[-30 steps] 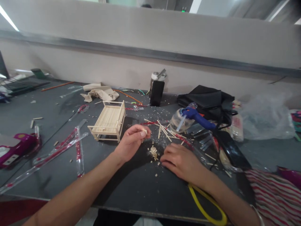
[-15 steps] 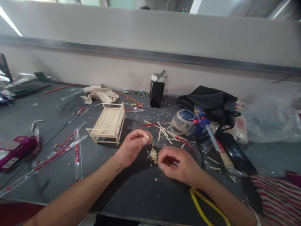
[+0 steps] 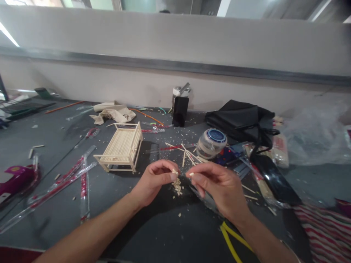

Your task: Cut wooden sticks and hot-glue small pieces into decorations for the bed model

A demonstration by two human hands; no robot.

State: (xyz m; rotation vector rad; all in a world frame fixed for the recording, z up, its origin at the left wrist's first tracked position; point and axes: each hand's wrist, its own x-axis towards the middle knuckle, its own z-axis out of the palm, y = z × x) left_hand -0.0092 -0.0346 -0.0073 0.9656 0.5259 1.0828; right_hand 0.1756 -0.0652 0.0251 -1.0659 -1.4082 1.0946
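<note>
My left hand (image 3: 155, 180) pinches a small pale wooden piece (image 3: 174, 171) between thumb and fingertips. Facing it, my right hand (image 3: 219, 188) is closed on another small wooden piece (image 3: 191, 174), held at the thumb and forefinger. The two pieces are apart. Just below the fingertips lies a pile of short wooden bits (image 3: 177, 187) on the dark table. To the left of my left hand stands a miniature bed (image 3: 119, 146) built of thin sticks, with raised end rails. Long thin wooden sticks (image 3: 189, 155) lie scattered behind my hands.
Behind my right hand are a glass jar (image 3: 211, 144) with a blue lid and a blue glue gun (image 3: 227, 155). A phone (image 3: 180, 111) stands upright at the back. A black bag (image 3: 241, 118), plastic wrappers (image 3: 64, 182) and a yellow loop (image 3: 230, 243) lie around the table.
My right hand has lifted from beside the pile and now holds a small wooden piece near my left fingertips. The glue gun lies lower behind the jar. The view has shifted slightly.
</note>
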